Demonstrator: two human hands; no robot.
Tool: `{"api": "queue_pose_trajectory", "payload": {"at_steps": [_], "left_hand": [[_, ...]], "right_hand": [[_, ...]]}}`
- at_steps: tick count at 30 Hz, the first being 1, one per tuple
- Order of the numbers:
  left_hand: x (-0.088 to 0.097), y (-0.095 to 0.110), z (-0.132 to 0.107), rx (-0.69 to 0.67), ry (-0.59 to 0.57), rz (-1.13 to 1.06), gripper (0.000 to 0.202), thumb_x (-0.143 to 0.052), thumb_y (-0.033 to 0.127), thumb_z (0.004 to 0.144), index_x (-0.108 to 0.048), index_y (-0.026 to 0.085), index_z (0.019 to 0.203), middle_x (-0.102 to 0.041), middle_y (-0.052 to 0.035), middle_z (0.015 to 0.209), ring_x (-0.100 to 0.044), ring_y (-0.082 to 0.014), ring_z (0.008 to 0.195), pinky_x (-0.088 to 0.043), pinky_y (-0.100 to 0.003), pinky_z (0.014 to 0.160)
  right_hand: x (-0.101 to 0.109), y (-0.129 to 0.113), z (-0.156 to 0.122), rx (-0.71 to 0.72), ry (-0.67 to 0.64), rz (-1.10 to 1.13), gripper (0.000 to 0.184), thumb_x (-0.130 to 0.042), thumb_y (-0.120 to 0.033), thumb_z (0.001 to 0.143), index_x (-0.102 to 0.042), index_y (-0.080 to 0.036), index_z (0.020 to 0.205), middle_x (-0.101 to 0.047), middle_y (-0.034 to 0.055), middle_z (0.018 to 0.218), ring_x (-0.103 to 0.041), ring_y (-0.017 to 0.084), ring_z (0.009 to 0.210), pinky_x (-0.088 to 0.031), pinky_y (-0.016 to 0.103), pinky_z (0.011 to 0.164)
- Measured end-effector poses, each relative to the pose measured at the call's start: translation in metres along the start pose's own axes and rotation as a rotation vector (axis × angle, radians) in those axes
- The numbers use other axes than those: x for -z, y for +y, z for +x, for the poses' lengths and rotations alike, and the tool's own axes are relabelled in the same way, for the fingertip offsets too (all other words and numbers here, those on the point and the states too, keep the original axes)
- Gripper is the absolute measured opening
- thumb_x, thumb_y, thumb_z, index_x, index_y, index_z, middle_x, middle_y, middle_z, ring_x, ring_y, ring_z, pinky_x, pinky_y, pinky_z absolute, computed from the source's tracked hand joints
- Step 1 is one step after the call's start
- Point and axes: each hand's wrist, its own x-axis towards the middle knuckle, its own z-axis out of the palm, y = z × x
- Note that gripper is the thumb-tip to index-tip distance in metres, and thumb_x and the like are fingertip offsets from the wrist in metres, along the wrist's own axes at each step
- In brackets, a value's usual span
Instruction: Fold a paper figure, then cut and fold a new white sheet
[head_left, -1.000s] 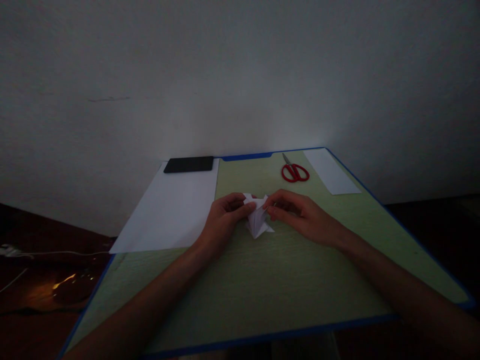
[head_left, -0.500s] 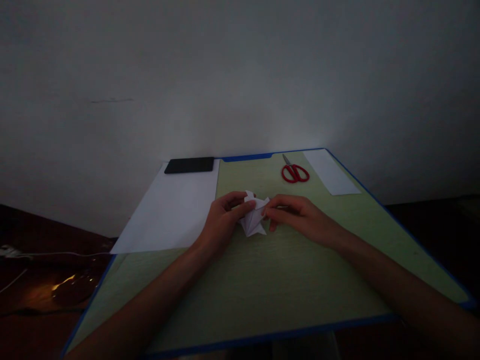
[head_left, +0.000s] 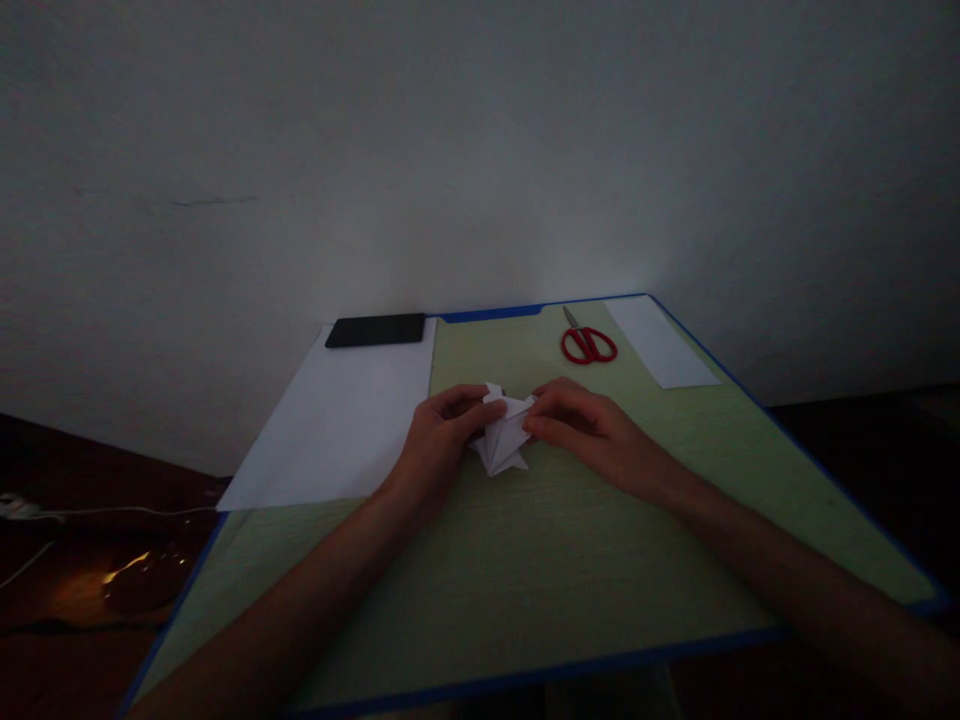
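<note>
A small folded white paper piece (head_left: 502, 440) rests on the green table top (head_left: 525, 560) near its middle. My left hand (head_left: 439, 440) pinches the paper's left side with thumb and fingers closed on it. On the other side, my right hand (head_left: 581, 425) presses its curled fingers on the upper right flap. Both forearms reach in from the near edge.
A large white sheet (head_left: 345, 420) lies at the left, with a black phone (head_left: 375, 330) at its far end. Red-handled scissors (head_left: 589, 343) and a narrow white paper strip (head_left: 660, 343) lie at the far right. The table has a blue rim (head_left: 540, 675). A wall stands behind.
The folded paper has shifted slightly left and its lower point is tucked shorter. My right fingers have moved left over the flap. My left hand has barely moved.
</note>
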Motion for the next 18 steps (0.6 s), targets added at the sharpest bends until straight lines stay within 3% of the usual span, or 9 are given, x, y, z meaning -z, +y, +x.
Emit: {"api": "queue_pose_trajectory", "payload": {"at_steps": [4,7,12,18], "left_hand": [[-0.0008,-0.0024,-0.0020,-0.020,-0.028,0.031,0.031,-0.090,0.027,0.063,-0.074,0.015,0.086,-0.074,-0.0047,0.082,-0.065,-0.0144,0.069,-0.049,-0.027,0.066],[0.0003,-0.0055,-0.0016,-0.055,-0.030,0.110,0.032,-0.090,0.031,0.064,-0.074,0.016,0.088,-0.073,-0.0039,0.082,-0.066,-0.0154,0.070,-0.049,-0.028,0.066],[0.0007,-0.0069,-0.0009,-0.071,-0.024,0.144,0.034,-0.089,0.032,0.064,-0.075,0.016,0.090,-0.073,-0.0046,0.083,-0.066,-0.0164,0.072,-0.049,-0.028,0.066],[-0.0014,-0.0048,-0.0026,-0.082,-0.017,0.163,0.033,-0.089,0.030,0.063,-0.074,0.016,0.088,-0.072,-0.0032,0.078,-0.064,-0.0151,0.068,-0.048,-0.028,0.065]], "right_hand": [[0.0008,0.0047,0.0009,-0.082,0.035,0.054,0.018,-0.070,-0.038,0.088,-0.061,-0.023,0.094,-0.066,0.0001,0.085,-0.068,0.016,0.078,-0.055,0.031,0.074],[-0.0008,0.0072,0.0015,-0.092,0.038,0.092,0.022,-0.070,-0.038,0.087,-0.056,-0.023,0.094,-0.066,-0.0005,0.090,-0.069,0.015,0.075,-0.057,0.031,0.070],[-0.0018,0.0074,0.0022,-0.125,0.022,0.162,0.022,-0.071,-0.033,0.084,-0.056,-0.023,0.096,-0.066,-0.0004,0.098,-0.070,0.014,0.075,-0.057,0.030,0.072],[0.0002,0.0053,0.0028,-0.161,0.013,0.176,0.019,-0.072,-0.031,0.083,-0.058,-0.022,0.093,-0.065,-0.0011,0.093,-0.068,0.013,0.074,-0.056,0.030,0.074]]}}
